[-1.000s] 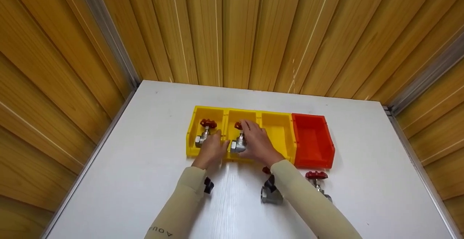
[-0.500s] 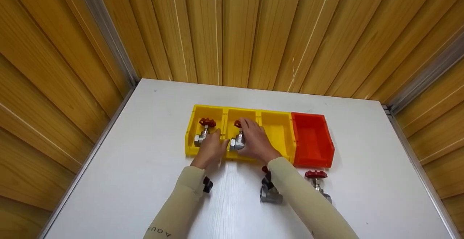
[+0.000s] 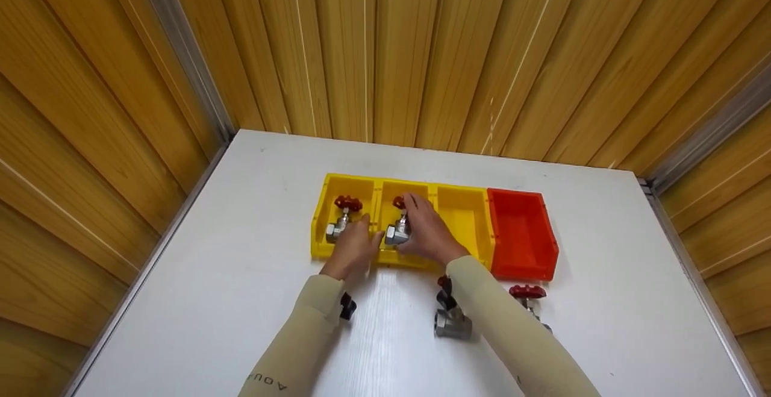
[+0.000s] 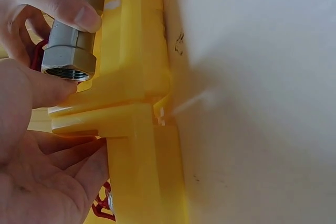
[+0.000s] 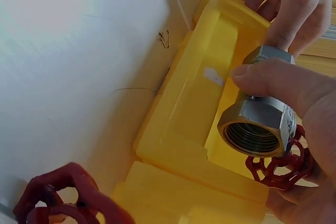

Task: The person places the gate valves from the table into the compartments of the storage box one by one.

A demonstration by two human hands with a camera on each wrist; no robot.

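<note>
A gate valve (image 3: 396, 234) with a grey metal body and red handwheel is over the second yellow bin (image 3: 420, 188). My right hand (image 3: 429, 230) grips its body, thumb (image 5: 262, 77) on the near side and fingers behind. The valve's threaded opening faces the camera in the right wrist view. My left hand (image 3: 351, 248) straddles the divider (image 4: 100, 118) between the first two yellow bins, fingers in the first and thumb in the second, pinching it. The thumb is right by the valve's end. Another valve (image 3: 342, 223) lies in the first bin, partly hidden by that hand.
A third yellow bin (image 3: 461, 204) and a red bin (image 3: 521, 231) continue the row to the right. Two more red-wheeled valves, one nearer valve (image 3: 453, 325) and one right-hand valve (image 3: 527, 292), lie on the white table (image 3: 241, 300), partly covered by the right forearm. Wooden panels (image 3: 397, 53) enclose the table.
Both hands keep nearly the same place and hold. The head view shifts slightly; bins and valves stay where they were.
</note>
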